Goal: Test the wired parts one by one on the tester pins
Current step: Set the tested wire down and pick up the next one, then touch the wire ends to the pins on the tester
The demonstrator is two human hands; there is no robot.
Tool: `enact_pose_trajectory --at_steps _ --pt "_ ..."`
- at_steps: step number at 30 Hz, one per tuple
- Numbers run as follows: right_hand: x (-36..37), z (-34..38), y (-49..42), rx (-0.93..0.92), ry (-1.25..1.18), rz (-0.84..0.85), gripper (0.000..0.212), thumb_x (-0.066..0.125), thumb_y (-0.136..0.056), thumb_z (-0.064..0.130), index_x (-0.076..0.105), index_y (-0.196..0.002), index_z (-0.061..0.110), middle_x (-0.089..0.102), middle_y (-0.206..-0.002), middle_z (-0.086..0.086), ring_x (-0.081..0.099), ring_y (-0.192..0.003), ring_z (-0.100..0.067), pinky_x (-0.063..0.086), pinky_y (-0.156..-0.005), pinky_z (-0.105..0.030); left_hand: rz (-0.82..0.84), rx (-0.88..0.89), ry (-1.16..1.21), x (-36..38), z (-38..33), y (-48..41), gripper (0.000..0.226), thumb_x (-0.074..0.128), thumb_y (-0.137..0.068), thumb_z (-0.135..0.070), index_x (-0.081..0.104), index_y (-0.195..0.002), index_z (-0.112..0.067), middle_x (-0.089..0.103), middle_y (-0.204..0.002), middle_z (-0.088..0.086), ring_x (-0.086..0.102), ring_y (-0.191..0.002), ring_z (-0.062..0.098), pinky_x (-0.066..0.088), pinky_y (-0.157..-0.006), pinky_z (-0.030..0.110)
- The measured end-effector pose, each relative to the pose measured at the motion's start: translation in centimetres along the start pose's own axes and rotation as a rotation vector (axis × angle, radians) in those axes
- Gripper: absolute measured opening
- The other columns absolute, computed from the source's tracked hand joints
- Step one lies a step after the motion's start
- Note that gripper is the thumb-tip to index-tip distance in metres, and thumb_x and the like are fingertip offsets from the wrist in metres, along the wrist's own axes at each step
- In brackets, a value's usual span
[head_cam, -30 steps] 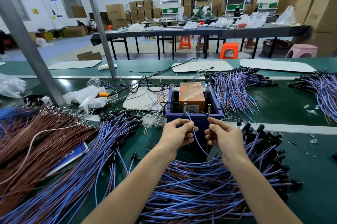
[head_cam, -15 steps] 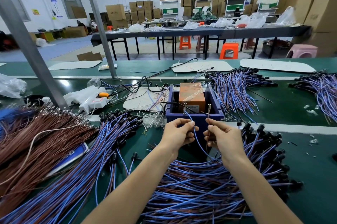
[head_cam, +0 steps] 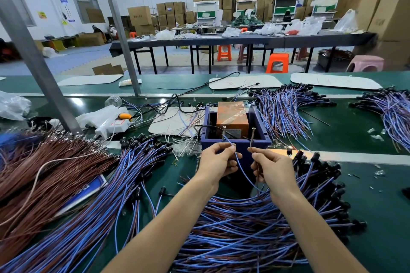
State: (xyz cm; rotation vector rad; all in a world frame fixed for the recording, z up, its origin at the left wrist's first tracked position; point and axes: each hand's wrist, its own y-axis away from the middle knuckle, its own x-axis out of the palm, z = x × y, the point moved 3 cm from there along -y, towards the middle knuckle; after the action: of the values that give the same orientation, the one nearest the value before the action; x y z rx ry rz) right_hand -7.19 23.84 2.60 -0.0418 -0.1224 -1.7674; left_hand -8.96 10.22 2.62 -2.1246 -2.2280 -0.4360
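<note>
The tester is a dark blue box (head_cam: 235,143) with an orange block inside and two upright metal pins on its near rim, a left pin (head_cam: 224,132) and a right pin (head_cam: 252,136). My left hand (head_cam: 216,162) pinches the blue wire (head_cam: 243,169) of one part, its end up against the left pin. My right hand (head_cam: 271,167) pinches the part's brown wire below the right pin. A small lamp (head_cam: 289,147) glows just right of the box. A big heap of blue and brown wired parts (head_cam: 255,228) lies under my forearms.
Another heap of blue wired parts (head_cam: 93,206) lies at the left, beside brown wires (head_cam: 40,161). More bundles (head_cam: 286,108) lie behind the box and at far right (head_cam: 392,108). A slanted metal post (head_cam: 37,66) and a white power strip (head_cam: 111,127) stand left.
Both hands stayed at the box's near rim. My right hand shifted the brown wire end slightly at the right pin, and a small lamp right of the box now glows.
</note>
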Motion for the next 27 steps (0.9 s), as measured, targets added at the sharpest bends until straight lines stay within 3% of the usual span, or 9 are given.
enact_pose_trajectory --at_steps 8,21,24,27 --pt "-0.1 0.0 0.2 -0.028 -0.044 -0.082 0.023 0.055 -0.094 0.004 0.068 -0.084 0.02 0.059 -0.049 0.002 0.049 -0.039 -0.007 0.038 -0.037 -0.017 0.01 -0.007 -0.008 -0.1 0.0 -0.1 0.01 0.06 -0.093 -0.015 0.064 -0.101 -0.011 0.072 -0.07 0.001 0.056 -0.05 0.006 0.053 -0.055 0.021" --pt "-0.8 -0.5 -0.1 -0.068 -0.066 -0.133 0.017 0.054 -0.095 0.004 0.069 -0.096 0.012 0.061 -0.053 0.0 0.051 -0.044 -0.013 0.043 -0.042 -0.021 0.009 -0.024 -0.006 0.1 -0.1 0.3 0.01 0.058 -0.094 -0.014 0.065 -0.1 -0.011 0.072 -0.071 0.002 0.055 -0.049 0.006 0.052 -0.055 0.02" --pt "-0.5 -0.2 0.3 -0.085 -0.021 -0.062 0.017 0.056 -0.094 0.006 0.07 -0.096 0.015 0.065 -0.057 0.001 0.058 -0.05 -0.009 0.048 -0.047 -0.019 0.053 -0.016 -0.022 0.0 -0.3 1.1 0.009 0.058 -0.094 -0.014 0.067 -0.097 -0.013 0.073 -0.075 0.001 0.057 -0.052 0.006 0.052 -0.057 0.02" --pt "0.7 -0.4 1.5 -0.025 0.075 0.167 0.018 0.057 -0.094 0.009 0.073 -0.096 0.017 0.073 -0.071 -0.004 0.068 -0.061 -0.013 0.055 -0.056 -0.022 0.086 0.096 -0.085 -1.1 -0.6 2.4 0.009 0.06 -0.092 -0.012 0.068 -0.092 -0.013 0.073 -0.076 0.002 0.059 -0.057 0.007 0.053 -0.06 0.02"
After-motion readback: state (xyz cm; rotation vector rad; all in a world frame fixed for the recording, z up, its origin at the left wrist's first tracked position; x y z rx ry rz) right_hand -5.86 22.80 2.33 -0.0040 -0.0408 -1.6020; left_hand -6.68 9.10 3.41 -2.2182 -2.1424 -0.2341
